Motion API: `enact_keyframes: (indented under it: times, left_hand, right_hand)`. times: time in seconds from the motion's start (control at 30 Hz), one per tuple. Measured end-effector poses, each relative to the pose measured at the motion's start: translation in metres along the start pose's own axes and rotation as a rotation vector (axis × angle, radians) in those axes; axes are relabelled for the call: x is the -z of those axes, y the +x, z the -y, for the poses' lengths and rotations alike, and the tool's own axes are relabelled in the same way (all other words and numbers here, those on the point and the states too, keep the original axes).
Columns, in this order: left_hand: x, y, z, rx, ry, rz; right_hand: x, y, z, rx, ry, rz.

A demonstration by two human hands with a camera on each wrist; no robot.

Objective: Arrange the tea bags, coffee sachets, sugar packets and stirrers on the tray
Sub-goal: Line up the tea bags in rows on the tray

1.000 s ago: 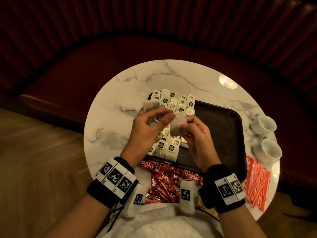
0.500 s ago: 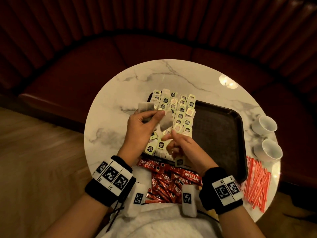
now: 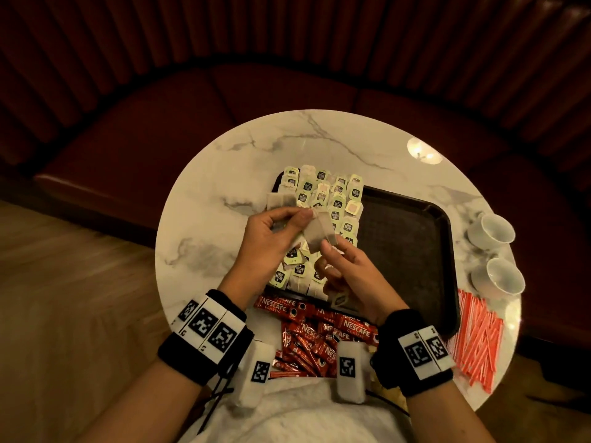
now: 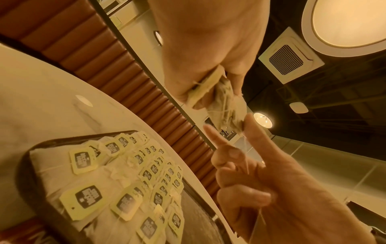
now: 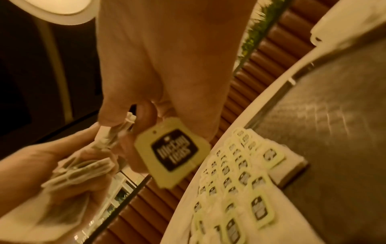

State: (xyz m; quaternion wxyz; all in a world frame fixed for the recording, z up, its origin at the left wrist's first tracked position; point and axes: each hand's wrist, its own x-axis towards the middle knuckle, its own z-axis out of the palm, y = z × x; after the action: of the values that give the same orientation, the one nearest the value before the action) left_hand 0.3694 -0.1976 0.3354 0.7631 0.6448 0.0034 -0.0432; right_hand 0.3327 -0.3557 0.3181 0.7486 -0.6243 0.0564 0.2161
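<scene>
Both hands are raised over the left part of the dark tray, which sits on the round marble table. Left hand grips a small stack of tea bags between thumb and fingers; the stack sticks out past the tray's far-left corner in the head view. Right hand pinches one tea bag by its lower edge, thumb and forefinger closed on it, bag touching the left thumb tip. Its yellow-green tag dangles under the right hand, black label readable in the right wrist view. Other right fingers are curled loosely.

Rows of tagged tea bags cover the tray's left third, far edge to near edge. The tray's right part shows bare textured surface. Red coffee sachets lie in a heap on the table at the tray's near edge, between the wrists. Red-and-white stirrers are piled on the table at the tray's near-right corner. Two white cups stand at the table's right edge, beside the tray. Sugar packets: cannot tell. A red padded bench curves behind the table.
</scene>
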Motion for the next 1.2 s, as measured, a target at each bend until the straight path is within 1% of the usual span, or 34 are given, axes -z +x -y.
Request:
enact_keyframes:
  times: [0.13, 0.27, 0.37, 0.5, 0.6, 0.7, 0.77, 0.83, 0.9, 0.97, 1.07, 1.13, 1.2]
  left_hand:
    - [0.0, -0.002, -0.003, 0.043, -0.058, 0.033]
    - [0.0, -0.004, 0.0, 0.07, -0.006, 0.073]
    - [-0.002, -0.003, 0.002, 0.051, 0.046, 0.05]
    - [0.001, 0.0, 0.005, 0.065, 0.056, -0.031]
    - [0.003, 0.002, 0.004, 0.069, 0.06, -0.066]
    - [0.005, 0.002, 0.003, 0.072, 0.058, -0.094]
    - [0.006, 0.002, 0.003, 0.062, 0.074, -0.101]
    - [0.007, 0.002, 0.004, 0.054, 0.079, -0.092]
    - [0.007, 0.001, 0.004, 0.055, 0.079, -0.06]
    - [0.007, 0.0, 0.003, 0.072, 0.088, 0.002]
    - [0.006, -0.004, 0.002, 0.146, 0.156, 0.167]
    - [0.007, -0.007, 0.005, 0.213, 0.222, 0.275]
    - [0.006, -0.008, 0.006, 0.241, 0.281, 0.348]
  right_hand:
    - [-0.005, 0.001, 0.0, 0.03, 0.129, 0.007]
    - [-0.011, 0.002, 0.004, 0.092, 0.215, -0.043]
    - [-0.011, 0.004, 0.004, 0.097, 0.231, -0.067]
    - [-0.008, 0.002, 0.001, 0.041, 0.114, -0.03]
    - [-0.005, 0.0, -0.002, -0.052, 0.083, 0.064]
    - [-0.002, -0.001, -0.005, -0.144, 0.016, 0.123]
    - [0.0, -0.001, -0.006, -0.179, 0.022, 0.143]
    - [0.003, -0.001, -0.006, -0.187, 0.08, 0.136]
    - [0.007, 0.0, -0.006, -0.192, 0.113, 0.091]
    - [0.011, 0.001, -0.006, -0.185, 0.175, 0.035]
    - [0.02, 0.003, -0.002, -0.128, 0.285, -0.098]
    - [0.026, 0.003, 0.005, -0.063, 0.231, -0.201]
    - [0.031, 0.001, 0.012, 0.016, 0.151, -0.275]
